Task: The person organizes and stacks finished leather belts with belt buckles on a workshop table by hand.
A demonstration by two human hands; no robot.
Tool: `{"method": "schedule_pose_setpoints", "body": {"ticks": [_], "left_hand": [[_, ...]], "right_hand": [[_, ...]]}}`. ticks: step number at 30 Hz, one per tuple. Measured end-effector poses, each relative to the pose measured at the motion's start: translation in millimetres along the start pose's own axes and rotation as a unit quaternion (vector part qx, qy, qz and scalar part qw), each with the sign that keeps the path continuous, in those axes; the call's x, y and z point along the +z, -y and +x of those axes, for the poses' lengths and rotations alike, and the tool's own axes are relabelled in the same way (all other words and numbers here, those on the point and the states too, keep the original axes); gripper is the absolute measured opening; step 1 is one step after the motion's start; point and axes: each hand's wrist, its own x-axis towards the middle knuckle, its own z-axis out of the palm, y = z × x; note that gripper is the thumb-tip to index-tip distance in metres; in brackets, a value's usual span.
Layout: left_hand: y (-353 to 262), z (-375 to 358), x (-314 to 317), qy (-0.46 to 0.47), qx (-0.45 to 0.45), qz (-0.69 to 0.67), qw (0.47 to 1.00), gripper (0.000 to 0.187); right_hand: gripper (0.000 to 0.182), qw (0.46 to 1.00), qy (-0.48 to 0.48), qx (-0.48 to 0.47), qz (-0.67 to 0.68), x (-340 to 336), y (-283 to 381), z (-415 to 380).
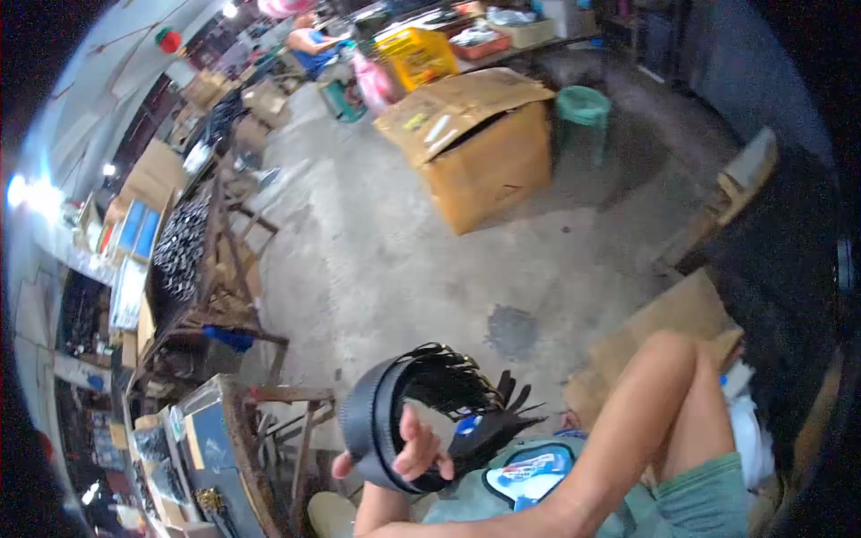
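A thick coil of black belts (363, 417) hangs low in the head view, its wide loop facing me. My left hand (417, 448) grips the lower part of the loop, with the thumb outside and the fingers curled within it. Shiny, gold-toned edges line the loop's upper right. Loose black ends and a blue-and-white label (468, 425) stick out on the right, in front of my printed green shirt (529, 475). My bare right forearm (619, 448) crosses the bottom of the view; the right hand itself does not show.
A large cardboard box (493, 170) stands on the concrete floor ahead, beside a green stool (583, 108). Worktables line the left, one heaped with small dark parts (184, 242). Flattened cardboard (659, 323) lies to the right. A person (314, 49) sits far back near a yellow crate (414, 56).
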Motion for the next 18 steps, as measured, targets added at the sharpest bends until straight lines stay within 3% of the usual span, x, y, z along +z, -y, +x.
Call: {"method": "schedule_pose_setpoints", "body": {"ticks": [2,6,9,12,13,15,18], "left_hand": [[-34.5,-1.2,-18.1,0.012,0.025,-0.032,0.999,0.093],[-107.1,-1.1,-28.0,-0.062,0.091,-0.084,0.99,0.09],[-160.3,8.7,-51.5,-0.094,0.106,-0.05,0.989,0.084],[-213.8,30.1,-81.4,-0.097,0.113,-0.033,0.988,0.077],[-233.7,39.4,-90.4,-0.094,0.119,-0.026,0.988,0.075],[-260.4,54.4,-107.1,-0.132,0.146,0.006,0.98,0.065],[-299.3,77.2,-143.2,-0.213,0.207,-0.021,0.955,0.061]], "right_hand": [[0.042,0.991,0.037,-0.126,0.008,-33.5,-33.6,79.5],[0.052,0.997,-0.011,0.066,-0.034,-51.4,64.7,95.5],[0.052,0.994,0.033,0.094,-0.034,-90.5,95.4,126.0],[0.04,0.996,0.034,-0.024,-0.073,-135.8,122.8,157.6],[0.036,0.979,0.028,-0.103,-0.176,-152.7,132.8,163.1],[0.027,0.888,-0.039,-0.25,-0.384,-184.5,151.6,173.3],[0.021,0.822,-0.056,-0.219,-0.522,-224.1,216.8,181.8]]}}
